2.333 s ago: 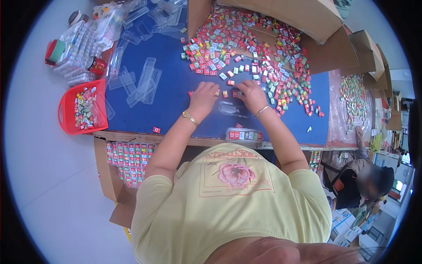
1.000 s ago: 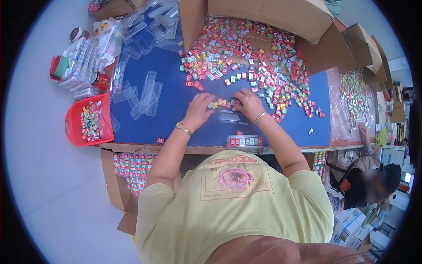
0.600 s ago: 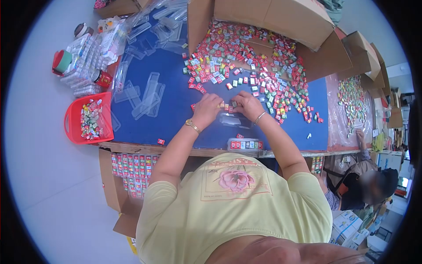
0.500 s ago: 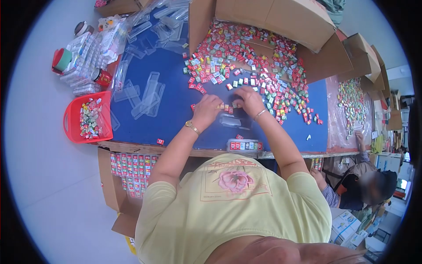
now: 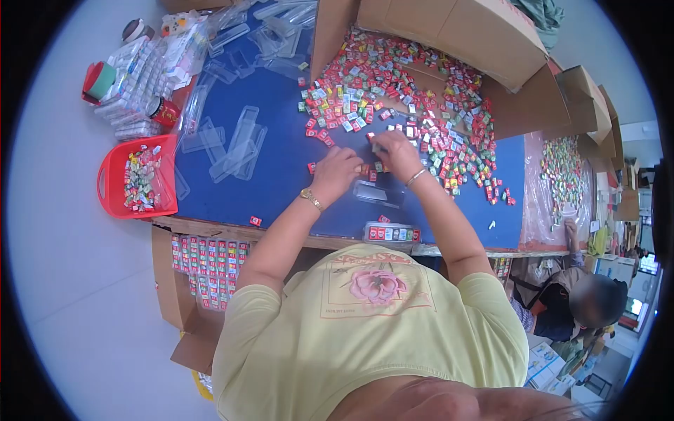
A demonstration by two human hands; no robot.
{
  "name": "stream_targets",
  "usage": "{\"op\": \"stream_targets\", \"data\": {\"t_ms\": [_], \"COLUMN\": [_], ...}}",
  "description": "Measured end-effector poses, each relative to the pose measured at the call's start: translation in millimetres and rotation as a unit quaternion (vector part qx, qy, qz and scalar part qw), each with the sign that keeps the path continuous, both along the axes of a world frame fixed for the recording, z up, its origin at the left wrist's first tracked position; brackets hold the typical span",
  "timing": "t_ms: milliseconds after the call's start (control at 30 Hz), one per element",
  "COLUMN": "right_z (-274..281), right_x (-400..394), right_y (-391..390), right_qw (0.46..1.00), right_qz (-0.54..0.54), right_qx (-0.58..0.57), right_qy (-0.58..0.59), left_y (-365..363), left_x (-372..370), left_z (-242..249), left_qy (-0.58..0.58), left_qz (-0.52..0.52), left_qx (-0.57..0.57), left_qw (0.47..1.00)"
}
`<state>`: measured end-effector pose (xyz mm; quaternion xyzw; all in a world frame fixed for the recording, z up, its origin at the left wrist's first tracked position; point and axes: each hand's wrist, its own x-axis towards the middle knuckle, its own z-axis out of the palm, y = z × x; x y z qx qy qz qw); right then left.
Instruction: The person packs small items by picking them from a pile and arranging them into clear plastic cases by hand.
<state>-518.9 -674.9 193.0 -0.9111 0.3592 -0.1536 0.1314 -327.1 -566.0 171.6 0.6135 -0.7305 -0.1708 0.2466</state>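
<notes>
My left hand (image 5: 338,172) is curled at the left end of a short row of small printed blocks (image 5: 373,172) on the blue tabletop; whatever its fingertips hold is hidden. My right hand (image 5: 398,154) pinches a small greenish block (image 5: 380,149) just beyond that row, beside the edge of the loose pile. A clear plastic tray (image 5: 379,194) lies below both hands. Nearer the table edge rests a clear case (image 5: 392,232) filled with a row of blocks.
A big heap of loose blocks (image 5: 463,151) spills from an open cardboard box (image 5: 449,35). Clear plastic cases (image 5: 242,151) lie at left, beside a red basket (image 5: 105,186) of blocks. Below the table, a carton (image 5: 166,281) holds packed cases. Another person (image 5: 562,295) sits at right.
My right hand has moved away from the row, slightly up toward the pile. My left hand stays at the row's left end. The whole view has shifted slightly.
</notes>
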Motion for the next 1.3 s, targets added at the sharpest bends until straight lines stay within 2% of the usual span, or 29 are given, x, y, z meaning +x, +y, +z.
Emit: {"op": "stream_targets", "data": {"t_ms": [100,267,367,533,667,767,933,1033,1167,1300], "right_z": [8.4,5.4,-6.9,7.2,6.2,-3.8,-10.4,-0.2,-2.5,-10.9], "right_x": [7.6,13.1,19.5,2.9,-12.7,-13.1,-14.2,-22.6,-39.0,-32.7], "right_y": [21.4,28.1,34.1,38.6,45.1,43.7,35.8,33.1,24.9,24.2], "right_qw": [0.995,0.994,0.994,0.995,0.997,0.999,0.998,0.999,0.998,0.992], "right_qz": [0.035,0.039,0.093,0.047,0.042,0.038,0.037,-0.001,-0.007,0.014], "right_qx": [0.084,0.101,0.059,0.087,0.057,-0.011,-0.034,0.037,0.053,0.127], "right_qy": [-0.033,-0.025,0.000,0.017,0.023,0.014,0.034,-0.013,-0.016,0.006], "left_y": [1.0,12.5,14.3,16.5,11.9,7.1,-0.7,10.0,20.6,21.1], "left_x": [3.0,10.1,11.2,11.7,7.9,3.3,-2.4,1.9,21.1,32.3], "left_z": [-9.1,-7.6,-7.9,-4.2,0.2,3.2,-10.4,-3.8,4.8,0.0], "left_qy": [0.009,0.029,0.055,0.042,0.008,-0.004,-0.017,0.003,0.016,-0.001], "left_qz": [-0.002,0.034,0.057,0.042,0.018,-0.012,-0.038,0.000,0.041,0.022], "left_qx": [-0.053,-0.051,-0.048,-0.055,-0.093,-0.075,-0.043,-0.063,-0.088,-0.052], "left_qw": [0.999,0.998,0.996,0.997,0.996,0.997,0.998,0.998,0.995,0.998]}}
